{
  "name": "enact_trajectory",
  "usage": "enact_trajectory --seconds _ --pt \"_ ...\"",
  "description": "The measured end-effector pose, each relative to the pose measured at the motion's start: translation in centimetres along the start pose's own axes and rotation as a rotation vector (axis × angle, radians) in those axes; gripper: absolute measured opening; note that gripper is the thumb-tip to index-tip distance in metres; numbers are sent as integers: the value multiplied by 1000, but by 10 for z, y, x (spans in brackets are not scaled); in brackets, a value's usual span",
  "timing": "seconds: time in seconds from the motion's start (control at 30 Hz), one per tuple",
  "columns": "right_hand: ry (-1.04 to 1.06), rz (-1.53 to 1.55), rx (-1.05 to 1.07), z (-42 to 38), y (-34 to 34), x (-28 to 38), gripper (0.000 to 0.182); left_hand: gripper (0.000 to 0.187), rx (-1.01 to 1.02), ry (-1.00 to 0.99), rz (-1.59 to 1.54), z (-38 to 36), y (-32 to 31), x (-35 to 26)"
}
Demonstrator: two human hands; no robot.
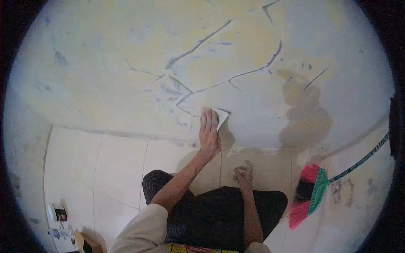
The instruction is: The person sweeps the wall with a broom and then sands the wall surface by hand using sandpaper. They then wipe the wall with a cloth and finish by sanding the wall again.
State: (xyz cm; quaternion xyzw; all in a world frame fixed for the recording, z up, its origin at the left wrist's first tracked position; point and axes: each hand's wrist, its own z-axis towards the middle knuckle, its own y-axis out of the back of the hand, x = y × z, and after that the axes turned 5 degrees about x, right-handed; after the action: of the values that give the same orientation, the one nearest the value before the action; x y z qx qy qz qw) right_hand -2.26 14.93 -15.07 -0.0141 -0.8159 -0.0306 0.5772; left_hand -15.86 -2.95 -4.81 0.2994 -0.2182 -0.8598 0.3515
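My left hand point(209, 131) presses a white sheet point(222, 118) flat against the wall point(253, 101), low down and near the lower end of the grey cracks. Its fingers lie together over the sheet, and one corner sticks out to the right. The sheet's material is too unclear to name. Lower and to the right, my right hand point(244, 173) hangs over my lap near the floor tiles, its fingers curled. Whether anything small is between those fingers cannot be made out. Branching grey cracks point(202, 42) run over the pale yellow and white wall above.
A broom with red and black bristles point(303, 198) and a green head leans at the right, its handle reaching the right wall. At the lower left of the tiled floor point(122, 168) stand a white tub point(57, 212), a clear bottle point(63, 232) and an open brown box point(86, 243).
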Motion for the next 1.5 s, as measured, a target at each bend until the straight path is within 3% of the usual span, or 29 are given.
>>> enact_trajectory --seconds 0.13,0.27,0.37,0.5,0.57,0.7,0.83,0.93,1.1,1.17,1.27,1.33,1.5 --pt "-59 0 0 -3 -1 3 65 64 66 18 -6 -2 11 -6" --pt "-42 25 9 -2 -4 10 64 64 -36 11 -38 16 8 -9" --pt "-30 -59 43 -14 2 9 63 63 77 -2 -14 -4 6 0" --pt "-6 54 -17 -3 -2 7 64 63 66 -36 -60 11 4 -2" --pt "-33 45 -6 -8 -5 5 65 64 -87 -70 -146 41 23 -19" --pt "-27 13 -22 1 -8 11 66 68 113 -20 -38 -10 1 3" --pt "-69 -47 1 -3 -11 11 68 63 -26 -79 -159 48 34 -23" --pt "-79 49 -23 -1 -8 4 68 66 137 -24 10 -9 6 0" --pt "-61 41 -20 5 -16 5 68 65 36 -67 -34 35 22 -13" --pt "-81 70 -7 -6 -13 -1 68 64 27 -52 -34 18 23 -11" --pt "-114 13 -66 -4 -16 9 68 64 143 -34 46 4 15 -4" --pt "-61 27 -6 -2 -16 13 69 63 -68 -7 -151 42 28 -29" --pt "-35 14 -8 7 -1 4 71 62 43 -61 1 25 13 -15"
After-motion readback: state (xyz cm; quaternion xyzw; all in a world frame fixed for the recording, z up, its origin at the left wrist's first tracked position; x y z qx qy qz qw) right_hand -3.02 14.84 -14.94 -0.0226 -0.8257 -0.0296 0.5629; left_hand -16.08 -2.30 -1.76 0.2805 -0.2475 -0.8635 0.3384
